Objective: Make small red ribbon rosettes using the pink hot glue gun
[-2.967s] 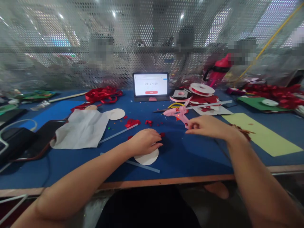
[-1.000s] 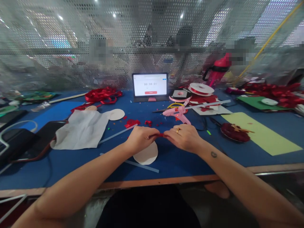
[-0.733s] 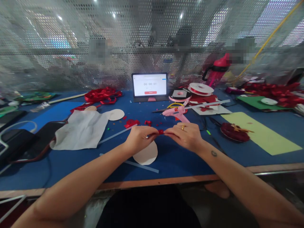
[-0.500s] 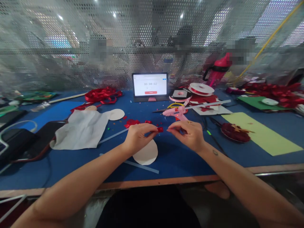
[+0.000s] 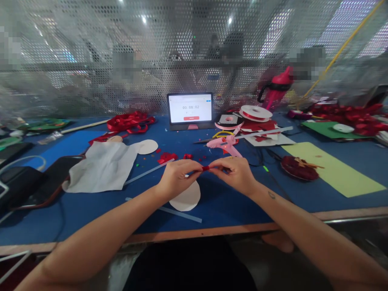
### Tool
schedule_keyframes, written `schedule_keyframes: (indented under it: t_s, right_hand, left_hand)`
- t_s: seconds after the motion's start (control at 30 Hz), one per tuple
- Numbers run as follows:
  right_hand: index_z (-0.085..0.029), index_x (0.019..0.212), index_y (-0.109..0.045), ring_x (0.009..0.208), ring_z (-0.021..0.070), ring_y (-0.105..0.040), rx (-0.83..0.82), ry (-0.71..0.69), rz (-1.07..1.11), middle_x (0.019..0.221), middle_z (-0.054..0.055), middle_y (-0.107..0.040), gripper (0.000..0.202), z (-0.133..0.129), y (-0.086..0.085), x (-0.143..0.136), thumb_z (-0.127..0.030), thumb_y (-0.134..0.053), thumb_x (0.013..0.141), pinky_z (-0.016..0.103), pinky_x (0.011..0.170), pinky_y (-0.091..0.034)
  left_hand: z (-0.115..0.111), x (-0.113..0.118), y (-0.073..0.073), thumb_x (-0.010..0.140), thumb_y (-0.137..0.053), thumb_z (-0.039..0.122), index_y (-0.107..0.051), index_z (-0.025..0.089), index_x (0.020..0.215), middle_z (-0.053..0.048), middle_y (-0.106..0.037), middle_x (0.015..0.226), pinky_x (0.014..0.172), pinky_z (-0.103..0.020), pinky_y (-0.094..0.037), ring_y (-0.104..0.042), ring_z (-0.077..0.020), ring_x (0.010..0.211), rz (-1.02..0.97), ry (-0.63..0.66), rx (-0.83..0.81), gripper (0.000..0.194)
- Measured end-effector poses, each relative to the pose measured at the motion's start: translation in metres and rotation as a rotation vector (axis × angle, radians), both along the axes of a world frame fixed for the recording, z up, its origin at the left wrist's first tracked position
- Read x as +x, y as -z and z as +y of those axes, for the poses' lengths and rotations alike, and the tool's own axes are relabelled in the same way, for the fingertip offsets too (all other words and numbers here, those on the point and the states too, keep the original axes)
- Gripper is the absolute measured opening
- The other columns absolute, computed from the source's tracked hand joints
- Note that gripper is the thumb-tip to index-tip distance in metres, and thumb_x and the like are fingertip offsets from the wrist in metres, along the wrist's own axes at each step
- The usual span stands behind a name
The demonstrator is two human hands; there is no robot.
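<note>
A small piece of red ribbon (image 5: pixel 205 168) is stretched between my two hands above the blue table. My left hand (image 5: pixel 178 176) pinches its left end, and my right hand (image 5: pixel 235 173) pinches its right end. Under the left hand lies a cream paper disc (image 5: pixel 186 197), partly covered by the fingers. Just beyond my right hand rests a pink glue gun (image 5: pixel 226 144) with a translucent glue stick in its back. Loose red ribbon pieces (image 5: pixel 167 157) lie past my left hand.
Glue sticks (image 5: pixel 182 214) lie near the table's front edge. White cloth (image 5: pixel 101 167) and a phone (image 5: pixel 54 178) are left; yellow sheet (image 5: pixel 336 169) and a dark red round piece (image 5: pixel 298 167) are right. Behind stand a tablet (image 5: pixel 190 108), ribbon spools (image 5: pixel 256 113) and a pink bottle (image 5: pixel 277 89).
My right hand has moved left and now grips the free end of the red ribbon piece. My left hand keeps its pinch on the other end.
</note>
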State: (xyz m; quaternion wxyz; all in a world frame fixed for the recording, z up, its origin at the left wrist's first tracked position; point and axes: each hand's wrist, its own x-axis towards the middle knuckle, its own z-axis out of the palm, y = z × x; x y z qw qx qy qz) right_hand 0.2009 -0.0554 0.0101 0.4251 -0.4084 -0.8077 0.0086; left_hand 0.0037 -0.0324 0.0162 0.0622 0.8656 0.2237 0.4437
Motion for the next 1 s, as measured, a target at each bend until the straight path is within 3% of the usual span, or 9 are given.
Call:
schedule_keyframes:
  t_s: [0.37, 0.6, 0.8, 1.0]
  right_hand:
    - [-0.021, 0.079, -0.066, 0.058, 0.0084, -0.058, 0.040, 0.005, -0.088, 0.066, -0.003, -0.068, 0.015, -0.0003, 0.0032, 0.0002, -0.027, -0.053, 0.083, 0.019, 0.059, -0.039]
    - [-0.022, 0.083, -0.066, 0.062, 0.0089, -0.059, -0.008, -0.014, -0.096, 0.073, -0.002, -0.069, 0.014, -0.0013, 0.0029, -0.0013, -0.024, -0.052, 0.082, 0.020, 0.060, -0.039]
    - [-0.020, 0.085, -0.064, 0.058, 0.0083, -0.056, -0.045, -0.032, -0.116, 0.067, -0.003, -0.066, 0.015, -0.0025, 0.0016, -0.0019, -0.024, -0.050, 0.083, 0.019, 0.057, -0.037]
    - [-0.018, 0.086, -0.061, 0.058, 0.0092, -0.055, -0.032, -0.043, -0.213, 0.063, -0.002, -0.062, 0.017, -0.0051, -0.0007, -0.0041, -0.023, -0.045, 0.084, 0.021, 0.054, -0.032]
  left_hand:
    - [-0.0012, 0.0011, -0.0009, 0.080, -0.055, 0.013, -0.064, 0.015, 0.077, -0.003, -0.069, 0.076, 0.071, -0.021, -0.052, -0.064, -0.0113, 0.073, -0.013, 0.034, -0.037, 0.010]
    - [-0.0025, 0.0008, 0.0011, 0.079, -0.053, 0.013, -0.062, 0.017, 0.077, -0.001, -0.069, 0.077, 0.072, -0.021, -0.051, -0.064, -0.0107, 0.073, 0.032, -0.012, 0.002, 0.010]
    - [-0.0062, 0.0015, 0.0028, 0.075, -0.059, 0.012, -0.053, 0.018, 0.086, 0.002, -0.066, 0.076, 0.064, -0.016, -0.051, -0.064, -0.0085, 0.068, -0.006, -0.086, -0.056, 0.014]
    - [-0.0059, 0.0019, 0.0034, 0.075, -0.058, 0.011, -0.049, 0.019, 0.085, 0.003, -0.064, 0.076, 0.065, -0.015, -0.050, -0.064, -0.0082, 0.070, 0.028, -0.061, -0.037, 0.015]
